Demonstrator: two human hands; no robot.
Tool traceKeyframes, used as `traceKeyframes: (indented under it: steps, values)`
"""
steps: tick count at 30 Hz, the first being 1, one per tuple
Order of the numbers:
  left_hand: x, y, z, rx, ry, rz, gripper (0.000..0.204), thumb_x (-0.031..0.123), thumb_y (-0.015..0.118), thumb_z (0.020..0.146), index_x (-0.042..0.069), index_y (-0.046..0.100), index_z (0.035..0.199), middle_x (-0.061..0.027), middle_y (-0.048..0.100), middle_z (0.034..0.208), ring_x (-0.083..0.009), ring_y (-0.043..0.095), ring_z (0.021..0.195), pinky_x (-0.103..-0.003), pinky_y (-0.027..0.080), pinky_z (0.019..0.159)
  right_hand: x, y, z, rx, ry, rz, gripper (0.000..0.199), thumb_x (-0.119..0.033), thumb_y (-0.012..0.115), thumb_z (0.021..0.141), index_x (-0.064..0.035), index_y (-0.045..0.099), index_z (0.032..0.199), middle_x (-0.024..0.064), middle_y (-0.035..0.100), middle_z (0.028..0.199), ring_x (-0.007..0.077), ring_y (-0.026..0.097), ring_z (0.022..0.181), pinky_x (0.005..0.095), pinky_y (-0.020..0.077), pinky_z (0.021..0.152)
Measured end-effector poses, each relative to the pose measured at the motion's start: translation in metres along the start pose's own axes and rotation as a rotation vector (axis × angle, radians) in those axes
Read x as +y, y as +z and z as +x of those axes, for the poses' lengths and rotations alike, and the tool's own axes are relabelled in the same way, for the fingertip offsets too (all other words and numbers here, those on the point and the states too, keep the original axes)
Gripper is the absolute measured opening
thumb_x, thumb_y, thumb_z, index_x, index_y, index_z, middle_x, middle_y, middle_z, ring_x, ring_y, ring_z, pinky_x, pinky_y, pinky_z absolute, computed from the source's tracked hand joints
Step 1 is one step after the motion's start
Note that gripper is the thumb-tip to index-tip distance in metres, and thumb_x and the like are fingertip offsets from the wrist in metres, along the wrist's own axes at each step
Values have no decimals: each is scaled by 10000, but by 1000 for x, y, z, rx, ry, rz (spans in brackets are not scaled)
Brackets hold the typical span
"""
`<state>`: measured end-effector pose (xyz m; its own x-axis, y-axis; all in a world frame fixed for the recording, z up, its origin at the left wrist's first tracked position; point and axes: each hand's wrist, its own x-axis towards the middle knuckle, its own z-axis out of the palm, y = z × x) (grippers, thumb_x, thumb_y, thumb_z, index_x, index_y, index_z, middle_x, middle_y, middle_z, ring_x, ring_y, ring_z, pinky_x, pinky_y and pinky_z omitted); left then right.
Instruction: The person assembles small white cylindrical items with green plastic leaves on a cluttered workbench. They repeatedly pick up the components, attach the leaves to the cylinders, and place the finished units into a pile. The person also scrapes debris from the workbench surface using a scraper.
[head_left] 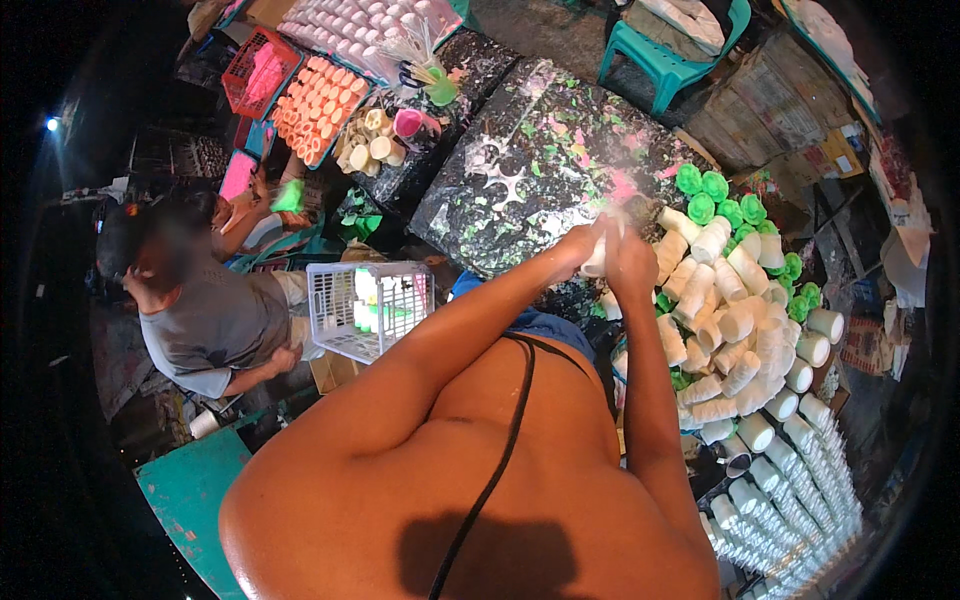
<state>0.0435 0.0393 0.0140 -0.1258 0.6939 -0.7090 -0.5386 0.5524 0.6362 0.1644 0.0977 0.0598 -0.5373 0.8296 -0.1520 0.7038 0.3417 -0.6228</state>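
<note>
Here my left hand (583, 243) and right hand (630, 262) meet, both clamped on one white cup (597, 262), held above the speckled table (520, 190) just beside the cup pile (740, 330).

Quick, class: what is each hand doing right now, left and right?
Left hand: closed on a white cup.
Right hand: closed, touching the same white cup; its own grip cannot be told.

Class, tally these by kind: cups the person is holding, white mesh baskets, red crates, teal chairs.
Held white cup: 1
White mesh basket: 1
Red crate: 1
Teal chair: 1
Total: 4
</note>
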Motion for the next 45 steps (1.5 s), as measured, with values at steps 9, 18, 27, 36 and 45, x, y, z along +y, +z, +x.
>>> traceKeyframes:
  steps: [9,18,27,36,45]
  values:
    - [13,-17,-3,-183,50,-83,651,562,500,1095,1,602,1409,-153,683,1335,-234,689,1173,-395,563,966,65,22,-3,-395,48,900,414,-339,595,1089,-23,570,1354,34,660,1154,140,600,1001,330,491,886]
    - [-23,-24,19,-63,244,-45,420,361,543,1119,-17,649,1269,-89,714,1096,-165,650,945,-334,531,831,65,20,-10,-346,-32,862,375,-264,566,1093,-16,542,1374,59,637,1113,139,567,937,325,476,825]
    - [-10,-29,-2,336,336,669,684,558,388,1122,15,789,1010,-189,745,895,-296,700,835,-414,534,845,42,-4,-10,-370,-186,247,387,-372,565,1102,11,614,1127,23,593,763,137,516,688,328,433,629]
    - [-36,-19,15,-8,438,472,666,382,531,1108,-113,346,1515,-308,554,1441,-323,554,1330,-403,483,1048,92,82,28,-221,270,811,553,-579,504,1078,-56,655,1173,122,671,1138,262,640,967,425,531,805]
    - [-33,-44,8,-91,305,538,453,335,525,1095,29,498,1428,-143,649,1251,-248,631,1069,-402,542,885,93,57,10,-17,5,690,310,-296,597,1076,-3,695,1097,90,719,900,182,644,827,391,542,781]
